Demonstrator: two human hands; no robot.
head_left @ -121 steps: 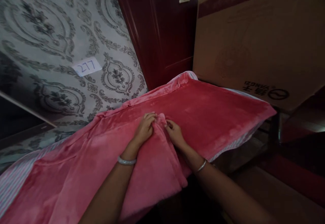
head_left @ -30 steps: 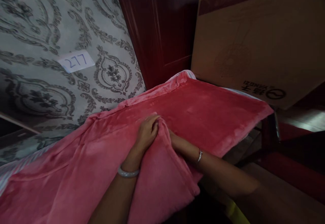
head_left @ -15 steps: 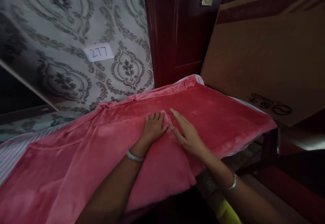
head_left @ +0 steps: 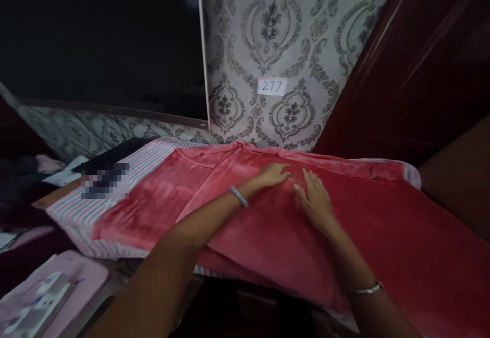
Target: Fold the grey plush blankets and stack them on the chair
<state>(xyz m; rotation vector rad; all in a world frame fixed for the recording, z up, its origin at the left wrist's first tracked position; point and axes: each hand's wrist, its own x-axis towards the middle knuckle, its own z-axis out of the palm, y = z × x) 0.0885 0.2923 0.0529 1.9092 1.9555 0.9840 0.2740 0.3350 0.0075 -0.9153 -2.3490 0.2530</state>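
Note:
A plush pink-red blanket (head_left: 268,225) lies spread over a long surface, with a folded layer across its middle. My left hand (head_left: 272,174) is at the upper edge of that fold, palm down, fingers stretched out and a little apart. Just right of it, my right hand (head_left: 316,197) is open at the same fold, thumb apart from the fingers. Neither hand grips the fabric. Whether the right palm presses on the cloth I cannot tell. Under the blanket a striped sheet (head_left: 153,157) shows at the left end.
A large dark television screen (head_left: 103,42) hangs at the upper left. Behind the blanket, patterned wallpaper bears a paper label (head_left: 272,87) reading 277. A dark red door (head_left: 398,77) stands at right. At lower left, a white power strip (head_left: 44,305) lies on a pink seat (head_left: 90,271).
The view has swung left, bringing in the television and the striped end. Earlier my hands pinched the fold's edge; they have let go and now lie open at it.

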